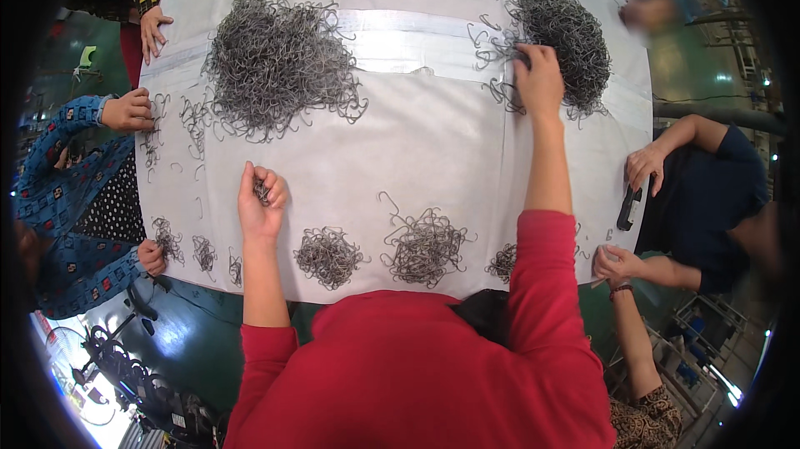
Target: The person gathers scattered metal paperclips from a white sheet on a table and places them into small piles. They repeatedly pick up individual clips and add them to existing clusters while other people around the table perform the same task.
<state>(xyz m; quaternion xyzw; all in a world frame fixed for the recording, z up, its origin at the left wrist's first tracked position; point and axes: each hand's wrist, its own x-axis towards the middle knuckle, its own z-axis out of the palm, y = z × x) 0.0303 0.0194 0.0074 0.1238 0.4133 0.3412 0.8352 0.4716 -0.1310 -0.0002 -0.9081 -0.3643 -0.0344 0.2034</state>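
My left hand (pixel 262 201) is turned palm up over the near left of the table, its fingers curled around a small bunch of grey metal hooks (pixel 262 191). Farther out, my right hand (pixel 540 82) reaches to the left edge of a big dark heap of hooks (pixel 575 41). Its fingertips pinch among loose hooks (pixel 498 51) there; exactly how many they grip is hidden. Another large heap of hooks (pixel 279 66) lies beyond my left hand. Close to my body are smaller piles of hooks (pixel 329 257), one of them (pixel 427 247) with hooks sticking out.
A white-covered table (pixel 417 149) has a shiny tape strip (pixel 400 41) across it. Co-workers' hands rest along the left edge (pixel 129 110) and the right edge (pixel 646 167). A black tool-like object (pixel 630 209) lies at the right rim. Small hook piles (pixel 167 241) sit at the left.
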